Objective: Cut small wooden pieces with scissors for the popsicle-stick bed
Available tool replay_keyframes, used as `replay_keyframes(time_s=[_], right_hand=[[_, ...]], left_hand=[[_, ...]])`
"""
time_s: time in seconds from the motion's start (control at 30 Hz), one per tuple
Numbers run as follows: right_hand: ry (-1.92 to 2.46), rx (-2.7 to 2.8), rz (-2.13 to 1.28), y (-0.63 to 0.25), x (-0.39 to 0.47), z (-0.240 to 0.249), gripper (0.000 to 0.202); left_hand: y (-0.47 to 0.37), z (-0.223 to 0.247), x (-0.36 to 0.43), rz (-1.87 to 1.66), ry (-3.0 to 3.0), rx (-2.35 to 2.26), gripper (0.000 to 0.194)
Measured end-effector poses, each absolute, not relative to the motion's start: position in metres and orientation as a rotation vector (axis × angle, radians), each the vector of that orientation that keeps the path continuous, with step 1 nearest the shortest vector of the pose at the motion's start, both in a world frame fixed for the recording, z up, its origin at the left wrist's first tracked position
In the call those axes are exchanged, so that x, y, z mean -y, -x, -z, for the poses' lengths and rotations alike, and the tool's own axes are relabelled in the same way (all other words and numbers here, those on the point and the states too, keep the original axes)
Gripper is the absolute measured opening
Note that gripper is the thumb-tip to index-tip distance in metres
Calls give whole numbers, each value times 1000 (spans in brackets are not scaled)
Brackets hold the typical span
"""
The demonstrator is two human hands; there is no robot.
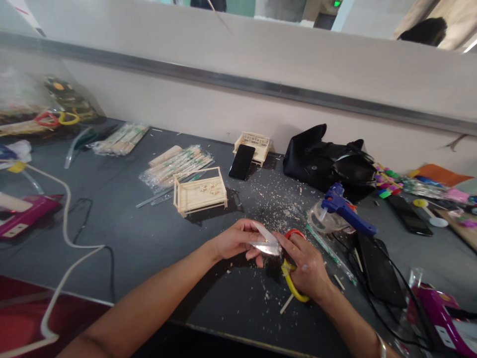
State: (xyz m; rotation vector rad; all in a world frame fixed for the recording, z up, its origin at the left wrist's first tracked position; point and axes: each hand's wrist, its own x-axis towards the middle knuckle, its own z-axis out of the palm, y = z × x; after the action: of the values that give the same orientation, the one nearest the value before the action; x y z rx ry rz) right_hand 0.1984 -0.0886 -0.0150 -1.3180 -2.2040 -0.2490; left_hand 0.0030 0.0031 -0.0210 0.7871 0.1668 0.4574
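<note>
My right hand (307, 266) grips a pair of scissors (288, 283) by its red and yellow handles. The blades are apart and point left, toward my left hand (238, 241). Its fingers are pinched together by the blade tips, around something too small to make out. Beyond my hands stands a small frame of thin wooden sticks (197, 194) with a few tiny pieces lying on its base. Behind it, a black phone (242, 161) leans against a little bench made of sticks (257, 144). Wood shavings lie scattered around my hands.
Bagged wooden sticks (175, 169) lie left of the frame. A black bag (328, 159) rests against the wall. At right are a blue glue gun (346, 211) on a plastic tub, dark cables and a purple device (443, 313). A white cord (67, 223) crosses the table's left side.
</note>
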Motion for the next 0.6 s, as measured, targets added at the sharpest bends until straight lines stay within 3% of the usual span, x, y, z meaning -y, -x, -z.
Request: replay_keyframes(time_s=[0.23,0.6], right_hand=[[1287,2207,168,-198,89,14,70],[1302,2223,180,-200,89,18,67]], left_hand=[[-2,20,-4,-454,-803,-140,22],[-2,22,-5,-446,-782,-150,22]])
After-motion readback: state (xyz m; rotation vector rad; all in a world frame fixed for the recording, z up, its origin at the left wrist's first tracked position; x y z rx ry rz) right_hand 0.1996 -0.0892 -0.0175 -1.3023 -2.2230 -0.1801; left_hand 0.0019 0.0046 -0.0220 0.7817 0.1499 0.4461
